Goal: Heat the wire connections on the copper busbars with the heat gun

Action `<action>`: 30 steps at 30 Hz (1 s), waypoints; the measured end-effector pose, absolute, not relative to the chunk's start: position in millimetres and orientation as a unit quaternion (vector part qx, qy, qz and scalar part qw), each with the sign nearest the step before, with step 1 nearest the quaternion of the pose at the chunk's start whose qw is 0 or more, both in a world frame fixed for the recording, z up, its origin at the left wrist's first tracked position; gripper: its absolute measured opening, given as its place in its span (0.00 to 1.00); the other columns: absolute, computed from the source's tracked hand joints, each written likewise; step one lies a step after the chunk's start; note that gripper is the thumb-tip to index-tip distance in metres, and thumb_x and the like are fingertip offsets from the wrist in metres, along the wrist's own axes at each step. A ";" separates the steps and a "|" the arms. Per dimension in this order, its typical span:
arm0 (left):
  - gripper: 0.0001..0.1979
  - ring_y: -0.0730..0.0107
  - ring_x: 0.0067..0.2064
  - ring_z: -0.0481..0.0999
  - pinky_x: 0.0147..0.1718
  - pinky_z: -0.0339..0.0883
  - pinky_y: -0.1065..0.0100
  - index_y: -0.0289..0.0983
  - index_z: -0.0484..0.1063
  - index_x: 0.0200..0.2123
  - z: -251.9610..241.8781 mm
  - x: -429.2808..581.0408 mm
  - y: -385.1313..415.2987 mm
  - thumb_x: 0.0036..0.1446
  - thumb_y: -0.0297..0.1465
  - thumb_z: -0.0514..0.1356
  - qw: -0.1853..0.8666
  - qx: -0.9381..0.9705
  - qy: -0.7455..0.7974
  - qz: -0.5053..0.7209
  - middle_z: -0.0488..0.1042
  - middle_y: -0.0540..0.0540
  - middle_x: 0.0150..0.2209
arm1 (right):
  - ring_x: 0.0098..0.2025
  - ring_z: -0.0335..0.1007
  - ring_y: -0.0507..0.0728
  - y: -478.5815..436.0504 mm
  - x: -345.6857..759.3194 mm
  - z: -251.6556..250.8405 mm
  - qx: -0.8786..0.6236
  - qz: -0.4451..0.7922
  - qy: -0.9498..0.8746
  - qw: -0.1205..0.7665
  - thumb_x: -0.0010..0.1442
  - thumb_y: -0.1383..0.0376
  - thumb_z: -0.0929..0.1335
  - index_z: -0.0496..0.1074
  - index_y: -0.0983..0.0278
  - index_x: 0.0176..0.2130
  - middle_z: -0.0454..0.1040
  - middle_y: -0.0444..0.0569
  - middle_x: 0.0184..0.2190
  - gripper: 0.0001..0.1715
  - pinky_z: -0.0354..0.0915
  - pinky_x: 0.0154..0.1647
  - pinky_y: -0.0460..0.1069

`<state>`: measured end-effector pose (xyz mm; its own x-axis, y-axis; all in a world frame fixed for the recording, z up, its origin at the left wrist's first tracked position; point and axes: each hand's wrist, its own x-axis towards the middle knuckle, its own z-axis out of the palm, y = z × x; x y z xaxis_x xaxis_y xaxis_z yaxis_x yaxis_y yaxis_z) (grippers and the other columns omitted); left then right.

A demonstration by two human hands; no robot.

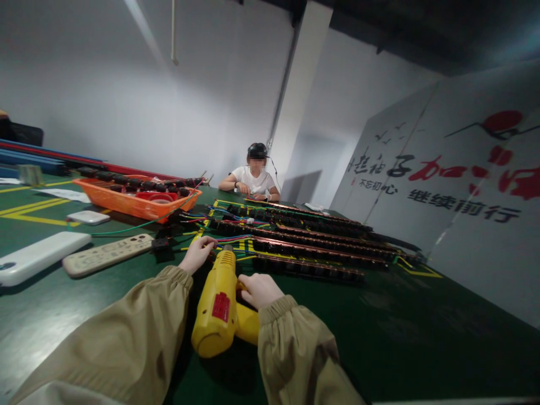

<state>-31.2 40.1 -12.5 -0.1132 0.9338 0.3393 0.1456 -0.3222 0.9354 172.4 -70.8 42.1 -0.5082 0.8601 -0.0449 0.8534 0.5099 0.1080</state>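
Observation:
A yellow heat gun point(215, 309) with a red label is gripped in my right hand point(260, 289), fingers wrapped round by its trigger. Its metal nozzle points away from me, at coloured wires point(240, 241). Just left of the nozzle, my left hand point(197, 255) has its fingertips closed on thin wires. Those wires lead to the ends of long black strips with copper-coloured bars point(316, 247), laid side by side on the green table. A small black connector block point(162, 249) lies left of my left hand.
An orange basket point(139, 205) of black parts stands at the back left. Nearer are a beige remote control point(107, 256), a long white device point(42, 259) and a small white case point(88, 217). Across the table sits a person point(255, 180) in a white shirt.

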 end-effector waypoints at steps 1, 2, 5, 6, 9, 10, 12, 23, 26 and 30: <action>0.14 0.68 0.28 0.72 0.28 0.66 0.68 0.34 0.74 0.28 -12.5 -32.1 40.3 0.41 0.39 0.60 0.336 0.575 0.474 0.576 0.75 0.46 0.27 | 0.38 0.68 0.53 -70.3 168.4 41.9 0.492 0.036 0.869 0.046 0.62 0.57 0.63 0.67 0.67 0.44 0.70 0.47 0.37 0.16 0.66 0.40 0.52; 0.14 0.67 0.29 0.73 0.30 0.67 0.67 0.34 0.74 0.27 -12.4 -33.3 40.7 0.41 0.39 0.60 0.329 0.580 0.476 0.573 0.75 0.45 0.28 | 0.38 0.68 0.53 -69.7 164.3 41.7 0.490 0.035 0.870 0.045 0.62 0.57 0.63 0.67 0.67 0.44 0.70 0.47 0.37 0.16 0.66 0.41 0.53; 0.14 0.61 0.35 0.74 0.39 0.66 0.63 0.34 0.76 0.26 -11.3 -37.5 41.7 0.40 0.39 0.61 0.320 0.587 0.479 0.569 0.77 0.44 0.29 | 0.39 0.68 0.53 -68.6 153.3 41.5 0.485 0.033 0.873 0.041 0.62 0.57 0.63 0.67 0.67 0.43 0.70 0.47 0.38 0.16 0.66 0.41 0.53; 0.14 0.60 0.36 0.74 0.41 0.66 0.62 0.34 0.76 0.26 -10.9 -38.6 41.9 0.39 0.39 0.61 0.324 0.587 0.477 0.568 0.77 0.44 0.29 | 0.39 0.68 0.53 -68.4 150.6 41.7 0.483 0.032 0.874 0.040 0.62 0.57 0.63 0.67 0.67 0.43 0.70 0.48 0.38 0.16 0.66 0.41 0.53; 0.15 0.58 0.37 0.75 0.43 0.65 0.61 0.35 0.77 0.26 -9.6 -40.2 41.7 0.38 0.40 0.62 0.337 0.576 0.475 0.573 0.78 0.43 0.29 | 0.39 0.68 0.53 -68.3 146.2 43.3 0.481 0.029 0.876 0.039 0.62 0.57 0.63 0.67 0.67 0.44 0.70 0.48 0.38 0.16 0.66 0.42 0.53; 0.15 0.58 0.37 0.75 0.43 0.65 0.61 0.35 0.77 0.26 -9.1 -40.1 41.5 0.38 0.41 0.62 0.339 0.573 0.476 0.575 0.78 0.43 0.29 | 0.39 0.68 0.53 -68.4 145.8 44.0 0.480 0.027 0.876 0.039 0.62 0.57 0.63 0.67 0.67 0.44 0.70 0.48 0.39 0.17 0.66 0.42 0.53; 0.15 0.58 0.37 0.75 0.42 0.65 0.61 0.34 0.76 0.25 -8.3 -39.4 41.0 0.37 0.41 0.62 0.340 0.569 0.480 0.574 0.78 0.43 0.29 | 0.39 0.68 0.53 -68.6 146.1 45.2 0.480 0.024 0.876 0.039 0.62 0.57 0.63 0.67 0.66 0.44 0.70 0.48 0.39 0.17 0.66 0.42 0.53; 0.14 0.59 0.36 0.74 0.42 0.65 0.61 0.34 0.76 0.25 -5.2 -37.5 39.3 0.38 0.39 0.62 0.341 0.570 0.482 0.572 0.77 0.43 0.29 | 0.39 0.68 0.53 -67.7 148.5 43.2 0.481 0.015 0.876 0.030 0.62 0.57 0.63 0.67 0.66 0.44 0.70 0.47 0.38 0.16 0.66 0.41 0.53; 0.13 0.59 0.37 0.74 0.43 0.64 0.61 0.34 0.76 0.26 -5.2 -37.4 38.9 0.40 0.37 0.60 0.338 0.575 0.482 0.568 0.77 0.43 0.30 | 0.39 0.68 0.53 -66.9 149.4 42.0 0.480 0.015 0.877 0.028 0.62 0.58 0.63 0.67 0.67 0.43 0.70 0.47 0.38 0.15 0.66 0.41 0.53; 0.11 0.61 0.36 0.73 0.41 0.65 0.63 0.35 0.75 0.26 -8.1 -37.1 40.7 0.42 0.36 0.57 0.308 0.586 0.491 0.566 0.77 0.44 0.29 | 0.38 0.68 0.53 -66.1 151.1 40.9 0.480 0.011 0.877 0.028 0.62 0.57 0.63 0.67 0.67 0.43 0.70 0.47 0.38 0.16 0.66 0.41 0.53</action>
<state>-37.1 40.7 -8.1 -0.1222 0.9245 0.3611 0.2267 -0.3282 0.9170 151.1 -66.1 40.9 -0.5383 0.8418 -0.0392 0.8407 0.5397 0.0455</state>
